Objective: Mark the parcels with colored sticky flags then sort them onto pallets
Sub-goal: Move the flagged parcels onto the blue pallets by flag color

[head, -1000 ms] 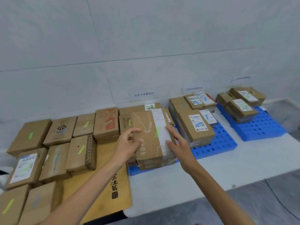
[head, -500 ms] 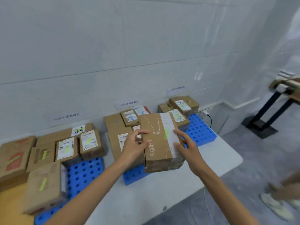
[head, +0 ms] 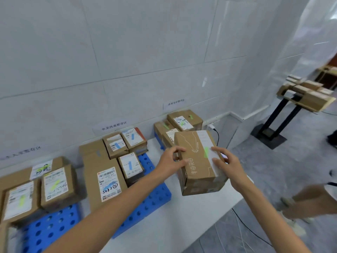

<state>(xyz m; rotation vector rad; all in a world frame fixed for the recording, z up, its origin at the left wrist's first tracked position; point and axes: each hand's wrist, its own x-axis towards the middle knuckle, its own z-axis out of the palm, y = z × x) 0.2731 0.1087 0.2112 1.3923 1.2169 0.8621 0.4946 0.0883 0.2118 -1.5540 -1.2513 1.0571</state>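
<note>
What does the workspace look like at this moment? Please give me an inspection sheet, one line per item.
Surface: white table top against a tiled wall; blue perforated plastic pallets lie on it.
Job's things: brown cardboard parcel with a green sticky flag held above the table; parcels with blue flags on the middle pallet; parcels with green flags on the left pallet, more at the far right.
Clutter: nothing seen.
Grippers: left hand and right hand grip the held parcel's sides.
Cables: black cable by the wall; more on the floor.
Surroundings: paper wall labels; black stand holding boxes; another person's legs at right.
</note>
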